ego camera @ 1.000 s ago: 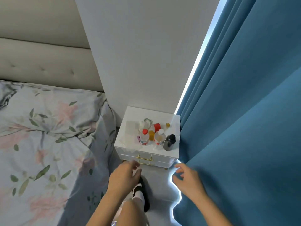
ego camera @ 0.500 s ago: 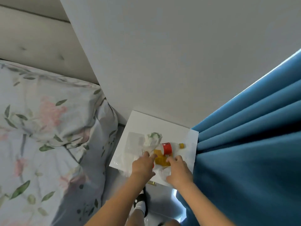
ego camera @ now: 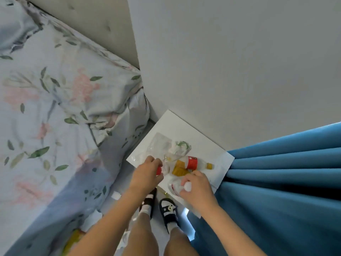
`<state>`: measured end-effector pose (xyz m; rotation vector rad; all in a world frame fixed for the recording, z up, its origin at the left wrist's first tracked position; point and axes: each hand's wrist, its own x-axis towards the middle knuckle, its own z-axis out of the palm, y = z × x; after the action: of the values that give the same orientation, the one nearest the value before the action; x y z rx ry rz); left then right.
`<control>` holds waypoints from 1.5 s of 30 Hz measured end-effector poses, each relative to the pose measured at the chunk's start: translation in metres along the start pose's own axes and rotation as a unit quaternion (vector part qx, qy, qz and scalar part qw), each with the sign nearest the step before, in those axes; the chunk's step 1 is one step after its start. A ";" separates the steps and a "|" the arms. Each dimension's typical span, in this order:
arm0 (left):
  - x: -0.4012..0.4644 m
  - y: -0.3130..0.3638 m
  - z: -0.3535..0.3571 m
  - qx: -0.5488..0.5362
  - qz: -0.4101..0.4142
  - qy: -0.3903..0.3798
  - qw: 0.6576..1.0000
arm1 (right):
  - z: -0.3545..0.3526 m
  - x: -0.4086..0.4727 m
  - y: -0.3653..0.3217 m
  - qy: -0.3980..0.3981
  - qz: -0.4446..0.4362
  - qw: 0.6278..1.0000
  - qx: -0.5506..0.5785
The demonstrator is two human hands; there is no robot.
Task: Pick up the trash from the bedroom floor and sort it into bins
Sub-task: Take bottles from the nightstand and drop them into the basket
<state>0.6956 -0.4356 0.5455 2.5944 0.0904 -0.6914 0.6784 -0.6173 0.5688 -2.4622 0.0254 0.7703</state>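
Bottles and wrappers crowd the top of a white nightstand (ego camera: pixel 177 124). My left hand (ego camera: pixel 145 172) is closed around a small bottle with a red cap (ego camera: pixel 159 170). My right hand (ego camera: pixel 196 185) grips a clear bottle with a white cap (ego camera: pixel 178 184). Between and beyond the hands lies a tipped bottle with a red label (ego camera: pixel 191 162) and yellow liquid. A crumpled white tissue (ego camera: pixel 180 147) and a clear plastic bag (ego camera: pixel 159 143) lie farther back on the nightstand.
A bed with floral bedding (ego camera: pixel 55 126) fills the left. Blue curtains (ego camera: pixel 286 182) hang close on the right. A white wall (ego camera: pixel 221 61) rises behind the nightstand. My feet in black slippers (ego camera: pixel 167 209) stand on the narrow floor strip. Something yellow (ego camera: pixel 72 239) lies on the floor by the bed.
I leaned in over the nightstand. Both hands rose from in front of its drawers to the top and closed on two bottles. The black bottle is out of sight.
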 end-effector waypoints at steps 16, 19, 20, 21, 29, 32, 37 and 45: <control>-0.442 -0.164 0.032 -0.240 -0.477 0.393 0.748 | 0.135 -0.114 -0.235 -0.193 -0.484 0.809 -0.271; -0.528 -0.180 0.067 -0.266 -0.564 0.412 0.664 | 0.192 -0.167 -0.274 -0.237 -0.533 0.757 -0.295; -0.553 -0.186 0.080 -0.274 -0.584 0.416 0.641 | 0.214 -0.187 -0.286 -0.249 -0.547 0.740 -0.301; -0.577 -0.193 0.092 -0.286 -0.603 0.416 0.618 | 0.237 -0.208 -0.297 -0.262 -0.561 0.724 -0.304; -0.763 -0.272 0.209 -0.365 -0.681 0.437 0.460 | 0.475 -0.399 -0.359 -0.341 -0.638 0.597 -0.347; -0.825 -0.301 0.245 -0.390 -0.698 0.445 0.402 | 0.550 -0.466 -0.380 -0.365 -0.640 0.569 -0.367; -0.905 -0.359 0.264 -0.394 -0.717 0.453 0.355 | 0.629 -0.549 -0.420 -0.358 -0.658 0.572 -0.334; -1.006 -0.519 0.267 -0.404 -0.711 0.489 0.304 | 0.770 -0.624 -0.498 -0.352 -0.666 0.562 -0.342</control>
<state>-0.3946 -0.0362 0.6170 0.7996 2.4183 0.6441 -0.1562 0.1111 0.6260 -1.5828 -2.4596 0.9303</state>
